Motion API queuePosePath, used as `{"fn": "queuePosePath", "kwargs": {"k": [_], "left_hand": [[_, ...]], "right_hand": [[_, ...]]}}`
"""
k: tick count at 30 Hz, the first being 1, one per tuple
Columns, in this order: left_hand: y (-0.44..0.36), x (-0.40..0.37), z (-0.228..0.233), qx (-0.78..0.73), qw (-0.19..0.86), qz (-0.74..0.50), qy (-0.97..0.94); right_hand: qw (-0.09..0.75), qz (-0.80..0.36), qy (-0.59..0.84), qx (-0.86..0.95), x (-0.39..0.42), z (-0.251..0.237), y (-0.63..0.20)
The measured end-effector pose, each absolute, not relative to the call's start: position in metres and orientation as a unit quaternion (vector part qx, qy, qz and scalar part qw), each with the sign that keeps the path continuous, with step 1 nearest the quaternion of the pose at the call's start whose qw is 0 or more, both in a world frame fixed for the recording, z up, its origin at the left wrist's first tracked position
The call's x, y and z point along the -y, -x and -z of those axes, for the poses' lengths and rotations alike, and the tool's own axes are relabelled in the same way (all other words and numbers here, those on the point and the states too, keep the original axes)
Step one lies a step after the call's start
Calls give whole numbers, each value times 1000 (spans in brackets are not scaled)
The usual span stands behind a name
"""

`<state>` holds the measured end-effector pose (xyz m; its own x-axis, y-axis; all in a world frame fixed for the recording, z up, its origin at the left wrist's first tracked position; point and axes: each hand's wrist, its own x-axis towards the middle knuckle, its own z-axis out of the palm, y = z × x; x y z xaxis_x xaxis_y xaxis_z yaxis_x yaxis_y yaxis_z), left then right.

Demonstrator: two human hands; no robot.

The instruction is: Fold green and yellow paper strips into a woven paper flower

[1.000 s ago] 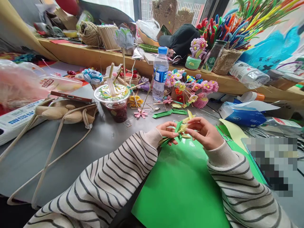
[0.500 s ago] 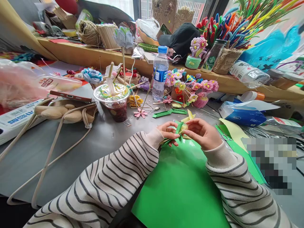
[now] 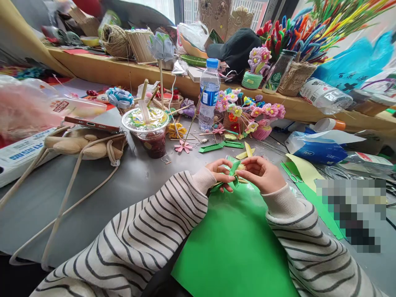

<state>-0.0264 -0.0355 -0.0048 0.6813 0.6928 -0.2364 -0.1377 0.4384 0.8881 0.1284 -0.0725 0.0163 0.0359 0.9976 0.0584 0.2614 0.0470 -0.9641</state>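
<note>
Between my two hands is a small folded-paper piece (image 3: 234,168) of green and pale yellow strips. My left hand (image 3: 222,175) is closed on its green part, thumb on top and fingers beneath. From the other side, the thumb and fingertips of my right hand (image 3: 262,173) pinch its yellow part; the exact contact is partly hidden. Below my hands lies a large green paper sheet (image 3: 235,243), reaching over the table's near edge. Just beyond them are folded yellow strips (image 3: 246,152) and folded green strips (image 3: 211,147).
A lidded drink cup (image 3: 151,142) and a water bottle (image 3: 209,97) stand beyond my hands. Left are a beige bag (image 3: 83,144) and a phone (image 3: 93,123). Scissors (image 3: 295,177) rest on paper at right, near a blue tissue pack (image 3: 318,146). Fuzzy craft flowers (image 3: 250,111) stand behind.
My right hand has shifted slightly left and closer to my left hand. Both hands keep hold of the folded paper piece, whose green strip tilts a little more to the right.
</note>
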Motion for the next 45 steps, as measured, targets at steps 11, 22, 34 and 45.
{"fn": "queuePosePath", "kwargs": {"k": [11, 22, 34, 45], "left_hand": [[25, 36, 8, -291, 808, -244, -451], [27, 37, 5, -285, 809, -255, -446], [26, 37, 7, -288, 801, -255, -459], [25, 36, 11, -288, 809, -251, -447]], "right_hand": [[447, -459, 553, 532, 71, -11, -128], [475, -433, 557, 526, 73, -14, -126], [477, -453, 539, 526, 72, -15, -126], [443, -474, 533, 543, 70, -14, -130]]}}
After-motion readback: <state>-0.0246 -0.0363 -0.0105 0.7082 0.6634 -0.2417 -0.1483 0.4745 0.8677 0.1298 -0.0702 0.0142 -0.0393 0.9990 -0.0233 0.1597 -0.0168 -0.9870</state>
